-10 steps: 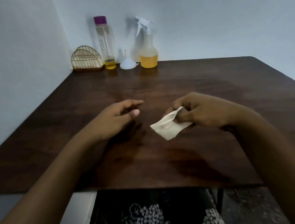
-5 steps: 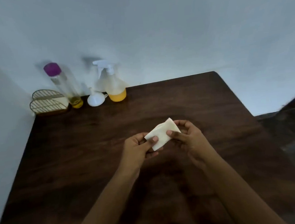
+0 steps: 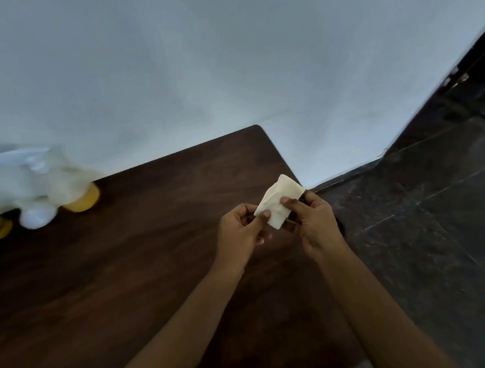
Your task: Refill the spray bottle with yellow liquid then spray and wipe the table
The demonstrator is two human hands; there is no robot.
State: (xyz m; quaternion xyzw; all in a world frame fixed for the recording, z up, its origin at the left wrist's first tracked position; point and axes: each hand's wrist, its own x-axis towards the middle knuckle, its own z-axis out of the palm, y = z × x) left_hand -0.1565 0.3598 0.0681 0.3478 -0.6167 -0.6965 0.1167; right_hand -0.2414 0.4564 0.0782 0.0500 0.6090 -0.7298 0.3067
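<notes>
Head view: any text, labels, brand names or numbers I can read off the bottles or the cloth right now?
None readable. The spray bottle is motion-blurred and shows no legible label. The folded cloth, held by the left hand and right hand, is plain.

The table under my arms was dark wood with a streaky grain and a dull sheen. The folded wipe I pinched looked like soft, matt, cream paper or cloth, lightly creased. The blurred spray bottle seemed translucent plastic. The floor was dark, faintly glossy tile.
</notes>
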